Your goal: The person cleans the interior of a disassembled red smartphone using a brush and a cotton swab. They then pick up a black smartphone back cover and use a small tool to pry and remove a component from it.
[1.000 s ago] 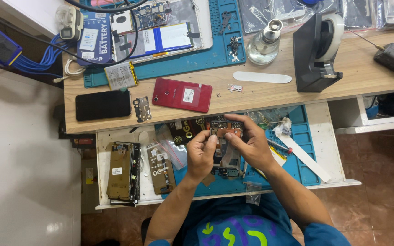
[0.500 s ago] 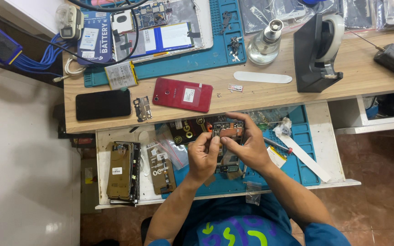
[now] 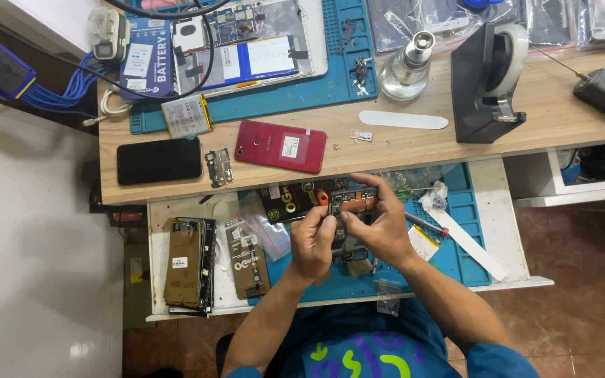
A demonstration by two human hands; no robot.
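My right hand (image 3: 385, 227) grips the opened phone (image 3: 355, 201) over the blue mat (image 3: 460, 248), fingers curled round it. My left hand (image 3: 313, 241) sits just beside, pinching at its edge. Red phone (image 3: 281, 145) lies beyond on the table (image 3: 414, 147).

Left of the red phone back cover (image 3: 281, 146) lies a black phone screen (image 3: 159, 160); above-left, a blue battery box (image 3: 147, 67).

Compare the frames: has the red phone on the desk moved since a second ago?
No. The red phone lies in the same spot, between the black phone and the white strip.
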